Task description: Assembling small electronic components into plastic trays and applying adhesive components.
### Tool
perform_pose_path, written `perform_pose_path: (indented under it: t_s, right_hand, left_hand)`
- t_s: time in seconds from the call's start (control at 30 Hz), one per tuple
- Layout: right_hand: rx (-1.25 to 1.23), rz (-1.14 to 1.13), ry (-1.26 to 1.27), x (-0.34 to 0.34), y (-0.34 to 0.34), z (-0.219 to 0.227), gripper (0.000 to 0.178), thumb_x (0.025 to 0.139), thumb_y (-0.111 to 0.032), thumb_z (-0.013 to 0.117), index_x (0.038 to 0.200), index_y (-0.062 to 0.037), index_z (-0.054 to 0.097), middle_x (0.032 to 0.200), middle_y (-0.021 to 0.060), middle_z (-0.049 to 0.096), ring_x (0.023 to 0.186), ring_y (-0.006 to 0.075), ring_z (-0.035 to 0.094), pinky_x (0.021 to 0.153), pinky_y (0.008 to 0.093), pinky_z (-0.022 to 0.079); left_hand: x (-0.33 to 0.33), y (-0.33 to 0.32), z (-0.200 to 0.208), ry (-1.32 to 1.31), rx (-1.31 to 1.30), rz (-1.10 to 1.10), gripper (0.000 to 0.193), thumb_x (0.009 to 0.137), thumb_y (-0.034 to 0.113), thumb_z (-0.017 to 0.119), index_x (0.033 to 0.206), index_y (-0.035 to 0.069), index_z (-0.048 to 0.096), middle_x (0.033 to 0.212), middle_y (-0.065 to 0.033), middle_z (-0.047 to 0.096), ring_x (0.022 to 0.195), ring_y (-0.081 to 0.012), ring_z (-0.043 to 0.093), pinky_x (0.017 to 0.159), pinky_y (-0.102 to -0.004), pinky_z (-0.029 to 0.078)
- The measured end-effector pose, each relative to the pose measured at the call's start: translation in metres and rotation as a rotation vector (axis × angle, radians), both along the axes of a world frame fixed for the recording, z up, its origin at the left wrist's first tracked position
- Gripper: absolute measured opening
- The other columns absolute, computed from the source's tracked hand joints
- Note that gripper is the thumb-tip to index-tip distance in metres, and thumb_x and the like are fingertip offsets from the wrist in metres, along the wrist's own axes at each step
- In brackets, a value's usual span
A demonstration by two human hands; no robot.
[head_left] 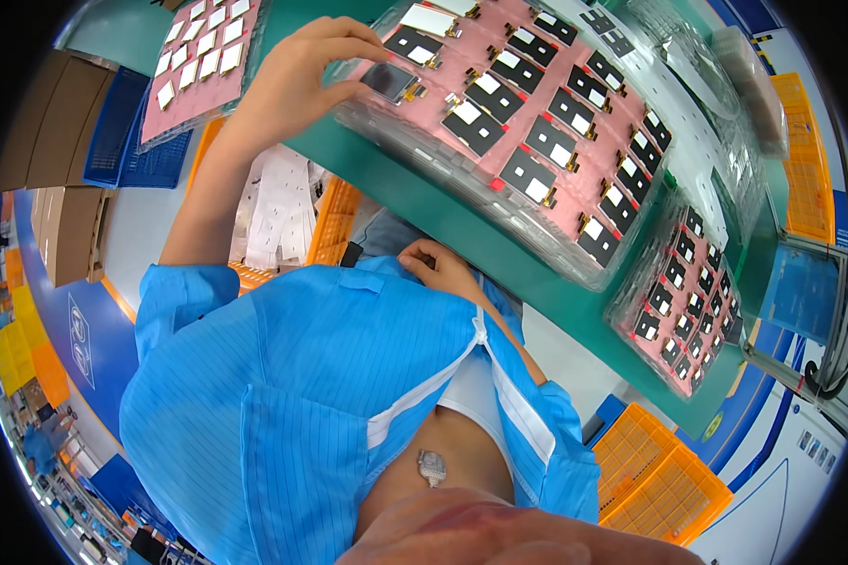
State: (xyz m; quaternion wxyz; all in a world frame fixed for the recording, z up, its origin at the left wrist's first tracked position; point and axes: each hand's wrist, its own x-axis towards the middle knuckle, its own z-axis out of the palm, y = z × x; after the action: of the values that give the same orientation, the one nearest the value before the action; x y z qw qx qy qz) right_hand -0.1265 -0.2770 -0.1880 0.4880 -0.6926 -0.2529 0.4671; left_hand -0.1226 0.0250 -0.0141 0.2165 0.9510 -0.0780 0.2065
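Observation:
My left hand (301, 80) reaches over the near left corner of a pink-lined clear tray (443, 80). Its thumb and index finger curve round the left end of a small grey display screen (387, 82) with a gold flex cable, gripping it by the edges. Rows of similar small modules (528, 177), black with white patches and short cables, lie in the same tray. Down by my lap, below the table's front edge, my right hand (440, 271) is loosely curled. Nothing shows in its fingers, and it touches nothing on the table.
A second pink tray (212, 52) with white pieces lies at the far left, and another of black modules (680, 311) at the right. Stacked clear trays (725, 104) stand farther back on the green table (528, 282). Orange crates (660, 471) and cardboard boxes (71, 226) stand around it.

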Motion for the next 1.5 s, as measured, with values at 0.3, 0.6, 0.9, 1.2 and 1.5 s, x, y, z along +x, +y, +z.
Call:
perform_pose_path:
  t_s: [0.3,0.6,0.9,1.2,1.5]
  right_hand:
    - [0.009,-0.001,-0.008,-0.002,-0.001,-0.002,0.023,0.096,-0.027,0.068,0.104,-0.0053,0.071,0.086,0.0035,0.069,0.078,0.0115,0.063,0.071,0.0284,0.053]
    - [0.013,0.021,-0.012,0.000,0.000,-0.006,0.023,0.096,-0.026,0.068,0.104,-0.0051,0.071,0.086,0.0039,0.069,0.078,0.0116,0.063,0.071,0.0286,0.053]
    - [-0.029,0.031,-0.037,0.001,0.001,-0.002,0.025,0.096,-0.028,0.067,0.104,-0.0050,0.071,0.088,0.0052,0.069,0.081,0.0133,0.064,0.073,0.0291,0.053]
    - [-0.005,0.016,-0.041,-0.001,0.000,-0.003,0.025,0.096,-0.028,0.067,0.104,-0.0039,0.071,0.088,0.0057,0.069,0.080,0.0129,0.064,0.072,0.0291,0.053]
    - [0.157,0.214,-0.267,0.014,-0.031,0.033,0.022,0.090,-0.017,0.068,0.107,-0.0031,0.069,0.101,0.0145,0.071,0.092,0.0306,0.068,0.084,0.0378,0.053]
  left_hand:
    - [0.005,0.009,-0.010,0.016,0.166,-0.170,0.037,0.082,-0.004,0.069,0.118,0.006,0.068,0.121,-0.0089,0.065,0.110,-0.0284,0.063,0.090,-0.0380,0.052]
    - [0.000,0.011,-0.006,-0.083,-0.098,-0.020,0.027,0.092,0.000,0.062,0.119,0.006,0.066,0.101,-0.0064,0.068,0.083,-0.0185,0.062,0.074,-0.0290,0.050]
    - [0.004,0.021,-0.006,0.278,-0.498,-0.047,0.025,0.094,0.006,0.066,0.118,0.004,0.062,0.096,0.0000,0.065,0.081,-0.0047,0.055,0.072,-0.0213,0.045]
    - [0.017,0.019,-0.009,0.388,-0.423,-0.014,0.022,0.092,0.008,0.071,0.113,0.003,0.070,0.093,0.0007,0.059,0.073,-0.0041,0.055,0.066,-0.0203,0.045]
    - [0.017,0.026,-0.005,0.168,-0.240,0.093,0.017,0.088,0.009,0.075,0.104,0.004,0.073,0.088,0.0016,0.060,0.071,-0.0055,0.057,0.066,-0.0212,0.045]
